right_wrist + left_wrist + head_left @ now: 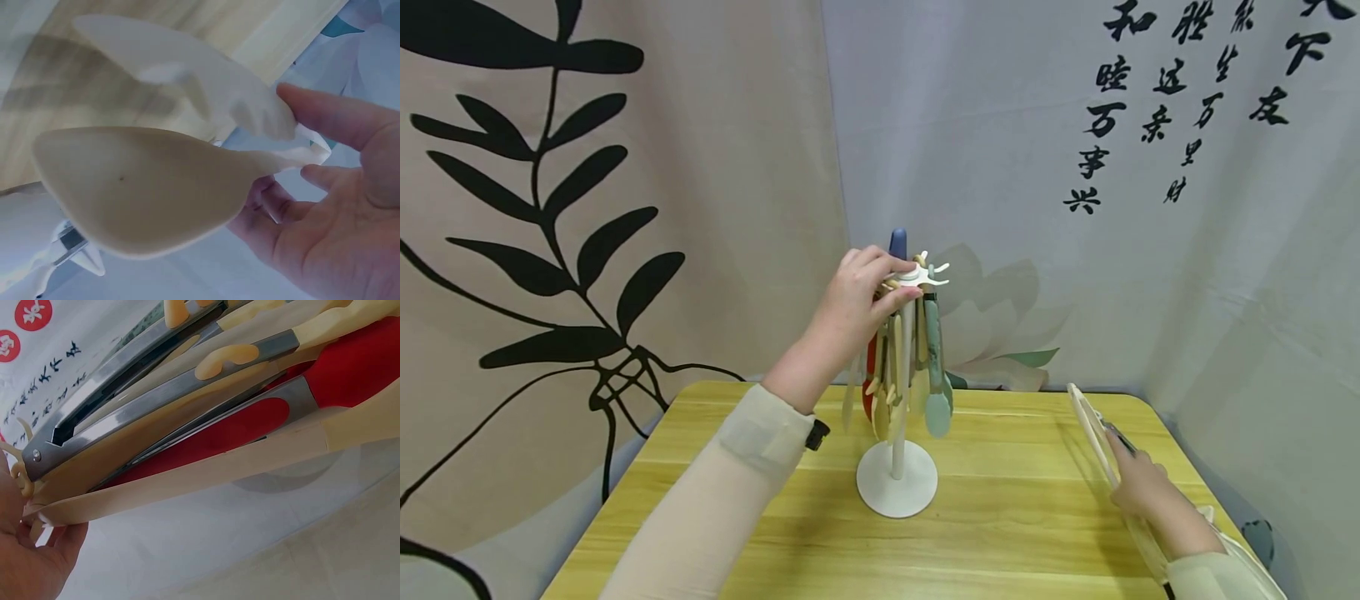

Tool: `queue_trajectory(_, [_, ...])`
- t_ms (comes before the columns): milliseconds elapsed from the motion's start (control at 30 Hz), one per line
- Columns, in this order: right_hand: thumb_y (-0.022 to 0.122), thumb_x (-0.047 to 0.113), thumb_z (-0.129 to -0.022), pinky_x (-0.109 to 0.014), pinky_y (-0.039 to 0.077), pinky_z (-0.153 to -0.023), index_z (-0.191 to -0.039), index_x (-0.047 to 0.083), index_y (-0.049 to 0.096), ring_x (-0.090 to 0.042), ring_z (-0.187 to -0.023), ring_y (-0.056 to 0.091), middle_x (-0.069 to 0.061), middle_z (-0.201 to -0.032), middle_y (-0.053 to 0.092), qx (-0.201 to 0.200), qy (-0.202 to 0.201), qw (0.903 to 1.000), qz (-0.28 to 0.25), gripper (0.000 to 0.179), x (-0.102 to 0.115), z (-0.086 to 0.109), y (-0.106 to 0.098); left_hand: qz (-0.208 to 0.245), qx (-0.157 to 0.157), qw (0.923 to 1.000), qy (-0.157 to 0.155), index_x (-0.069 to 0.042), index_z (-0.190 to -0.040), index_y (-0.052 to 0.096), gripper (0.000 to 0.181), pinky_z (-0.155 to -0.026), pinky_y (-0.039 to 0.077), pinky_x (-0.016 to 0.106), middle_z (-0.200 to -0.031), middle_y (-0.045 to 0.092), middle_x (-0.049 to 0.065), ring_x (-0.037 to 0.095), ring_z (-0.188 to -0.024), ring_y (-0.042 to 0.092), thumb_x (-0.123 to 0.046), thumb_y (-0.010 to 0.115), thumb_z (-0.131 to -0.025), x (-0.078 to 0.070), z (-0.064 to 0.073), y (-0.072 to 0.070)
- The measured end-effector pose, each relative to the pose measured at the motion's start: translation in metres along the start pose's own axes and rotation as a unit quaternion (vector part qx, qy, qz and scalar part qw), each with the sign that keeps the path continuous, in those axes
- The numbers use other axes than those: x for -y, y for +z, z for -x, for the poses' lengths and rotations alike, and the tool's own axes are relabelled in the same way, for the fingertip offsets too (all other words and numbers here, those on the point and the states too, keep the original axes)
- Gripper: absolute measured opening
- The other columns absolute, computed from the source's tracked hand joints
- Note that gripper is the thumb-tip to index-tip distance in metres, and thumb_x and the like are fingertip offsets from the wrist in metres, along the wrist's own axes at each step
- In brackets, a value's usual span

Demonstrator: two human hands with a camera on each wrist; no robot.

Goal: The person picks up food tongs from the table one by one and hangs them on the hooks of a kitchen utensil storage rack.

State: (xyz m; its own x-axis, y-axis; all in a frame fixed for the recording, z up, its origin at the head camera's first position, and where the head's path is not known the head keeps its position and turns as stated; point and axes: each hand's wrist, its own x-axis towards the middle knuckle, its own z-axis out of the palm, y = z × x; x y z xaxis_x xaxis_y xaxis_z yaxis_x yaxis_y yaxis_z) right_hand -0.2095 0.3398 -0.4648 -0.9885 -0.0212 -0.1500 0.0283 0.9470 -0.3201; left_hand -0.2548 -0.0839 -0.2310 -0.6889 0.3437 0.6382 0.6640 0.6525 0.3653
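Observation:
My left hand (872,279) grips the hooked top of a white utensil stand (898,479), with thumb and fingers around it. Utensils hang from its hooks: red-headed tongs (212,440), yellow-tipped metal tongs (169,406) and a pale green utensil (936,412). Low at the right, my right hand (1150,492) is among pale utensils. In the right wrist view, a cream ladle (144,187) has its neck between thumb and index finger, and other fingers behind its bowl. The thumb tip meets a pale toothed utensil (187,69). I cannot tell whether this hand grips them.
A long white rim (1090,425) runs beside the right hand near the edge of the wooden table (1000,500). A blue handle (898,242) rises behind the stand's top. Behind hangs a curtain (970,108) with dark writing and leaf prints.

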Motion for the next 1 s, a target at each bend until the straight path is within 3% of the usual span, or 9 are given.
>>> queue_trajectory(600, [0.072, 0.006, -0.078, -0.055, 0.048, -0.065, -0.152, 0.009, 0.000, -0.060, -0.097, 0.042, -0.046, -0.122, 0.033, -0.054, -0.016, 0.9983, -0.017, 0.103, 0.031, 0.002, -0.010, -0.009, -0.015, 0.9998, -0.004, -0.015, -0.116, 0.065, 0.041, -0.081, 0.046, 0.025, -0.106, 0.059, -0.001, 0.016, -0.098, 0.045, -0.041, 0.062, -0.085, -0.002, 0.000, 0.002])
queue_trajectory(1000, [0.074, 0.007, -0.077, -0.062, 0.046, -0.070, -0.153, 0.013, 0.002, -0.058, -0.102, 0.044, -0.039, -0.119, 0.042, -0.127, -0.053, 0.9902, -0.024, 0.105, 0.056, 0.006, -0.010, -0.030, -0.035, 0.9989, -0.006, -0.013, -0.114, 0.066, 0.041, -0.078, 0.047, 0.024, -0.104, 0.060, 0.000, 0.017, -0.095, 0.046, -0.040, 0.063, -0.083, -0.004, 0.001, 0.004])
